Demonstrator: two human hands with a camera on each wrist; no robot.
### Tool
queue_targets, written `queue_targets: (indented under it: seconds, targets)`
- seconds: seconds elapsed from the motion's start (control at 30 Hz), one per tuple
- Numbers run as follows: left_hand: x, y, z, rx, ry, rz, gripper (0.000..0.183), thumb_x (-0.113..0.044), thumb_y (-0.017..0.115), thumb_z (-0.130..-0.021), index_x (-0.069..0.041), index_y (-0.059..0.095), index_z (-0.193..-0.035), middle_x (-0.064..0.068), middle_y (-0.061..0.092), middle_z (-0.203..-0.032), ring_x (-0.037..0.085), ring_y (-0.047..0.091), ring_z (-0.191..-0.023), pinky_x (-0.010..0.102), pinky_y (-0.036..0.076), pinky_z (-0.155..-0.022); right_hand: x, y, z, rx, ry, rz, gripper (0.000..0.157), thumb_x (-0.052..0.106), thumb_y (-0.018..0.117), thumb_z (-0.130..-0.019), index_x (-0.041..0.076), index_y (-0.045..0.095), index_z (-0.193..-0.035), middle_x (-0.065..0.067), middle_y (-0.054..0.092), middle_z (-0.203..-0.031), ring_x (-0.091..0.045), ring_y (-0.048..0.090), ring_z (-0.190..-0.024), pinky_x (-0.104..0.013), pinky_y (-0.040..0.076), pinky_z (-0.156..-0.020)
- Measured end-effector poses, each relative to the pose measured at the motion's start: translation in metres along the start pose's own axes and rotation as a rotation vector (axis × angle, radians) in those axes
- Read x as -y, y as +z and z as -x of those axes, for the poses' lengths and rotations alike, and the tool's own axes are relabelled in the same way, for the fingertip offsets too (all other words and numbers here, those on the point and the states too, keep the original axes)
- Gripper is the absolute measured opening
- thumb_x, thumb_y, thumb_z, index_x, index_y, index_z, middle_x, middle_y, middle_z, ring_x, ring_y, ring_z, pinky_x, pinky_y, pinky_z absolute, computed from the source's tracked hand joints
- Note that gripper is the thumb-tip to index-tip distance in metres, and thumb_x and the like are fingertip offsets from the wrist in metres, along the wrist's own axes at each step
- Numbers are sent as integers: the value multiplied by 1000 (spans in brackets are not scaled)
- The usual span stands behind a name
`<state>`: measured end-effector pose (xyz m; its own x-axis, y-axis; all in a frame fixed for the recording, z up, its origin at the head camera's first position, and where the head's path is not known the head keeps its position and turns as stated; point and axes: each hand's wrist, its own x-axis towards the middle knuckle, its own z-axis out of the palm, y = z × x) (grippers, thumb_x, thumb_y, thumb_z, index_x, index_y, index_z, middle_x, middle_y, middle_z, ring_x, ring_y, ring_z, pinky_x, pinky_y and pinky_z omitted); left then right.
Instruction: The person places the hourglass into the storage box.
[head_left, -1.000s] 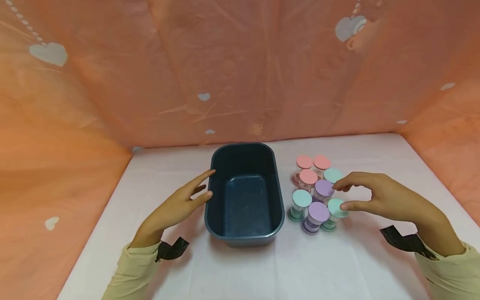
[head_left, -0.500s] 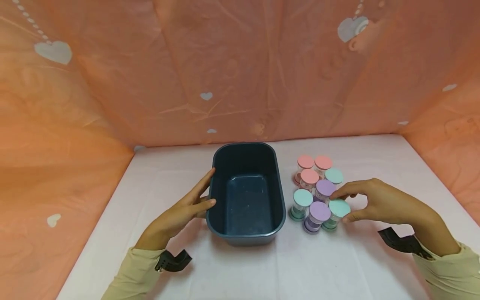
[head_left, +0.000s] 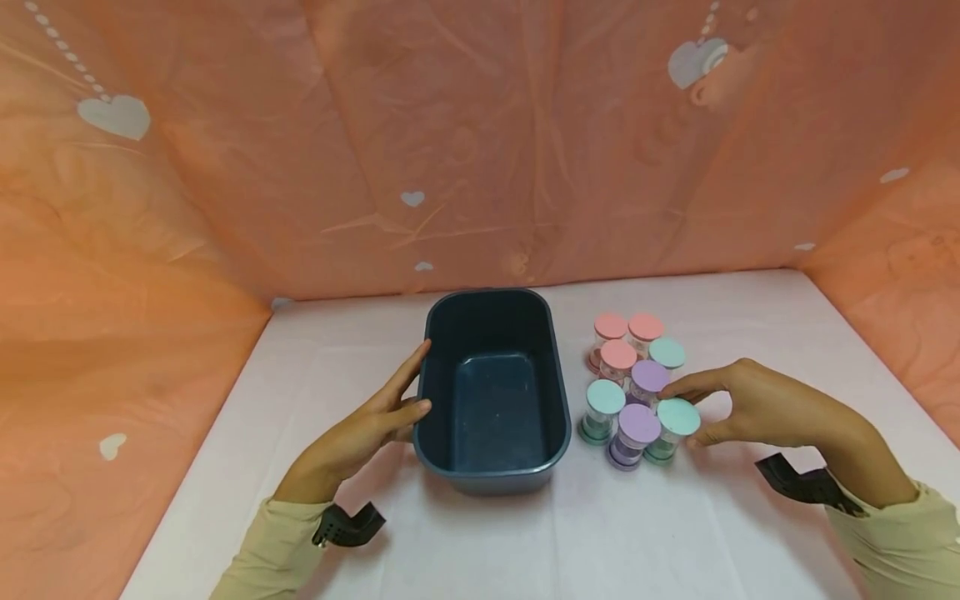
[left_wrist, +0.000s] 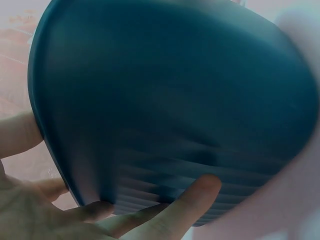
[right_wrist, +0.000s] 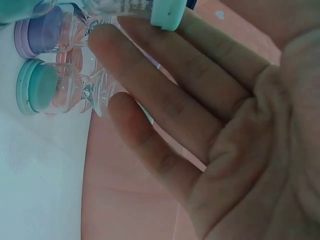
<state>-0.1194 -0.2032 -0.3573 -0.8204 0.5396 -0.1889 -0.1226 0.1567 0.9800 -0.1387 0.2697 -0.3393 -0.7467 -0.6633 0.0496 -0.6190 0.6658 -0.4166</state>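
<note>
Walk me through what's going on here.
A person works with both hands at a white surface. The left hand rests against the left side of a dark blue bin. The right hand has its thumb and fingers about a mint-capped sand timer; whether it grips firmly is unclear. Eight timers show, capped pink, mint or purple, all standing to the right of the bin.

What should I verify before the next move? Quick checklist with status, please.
1. Bin upright, mouth facing up: ok.
2. Left hand touching the bin's left side: ok.
3. Right hand at the front-right mint timer: ok, fingers and thumb on either side.
4. Firm grip on that timer: cannot tell, contact partly hidden.
5. Space around it: not ok, the front purple timer stands close beside it.
6. Pink timers upright: ok.
</note>
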Motion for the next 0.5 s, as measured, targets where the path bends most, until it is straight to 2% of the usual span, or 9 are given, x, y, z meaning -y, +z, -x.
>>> queue_targets:
  seconds: [0.27,0.5]
  targets:
    - [0,-1,-1,20,-9,13,76,-23,47,-105,-44,-3,-158,-6,-15,-167,44,24,-149,42,47,-100,1,0,3,52,96,-34,54,48,83,-75,32,68,-124,24,71,-111,6,66,-99,-22,52,-85]
    - [0,-1,-1,7,-15,37,76,-19,47,-105,-43,-2,-158,-4,-17,-167,50,26,-145,47,49,-99,0,1,1,69,68,-23,52,48,82,-76,32,68,-124,21,71,-113,5,65,-101,-24,53,-86]
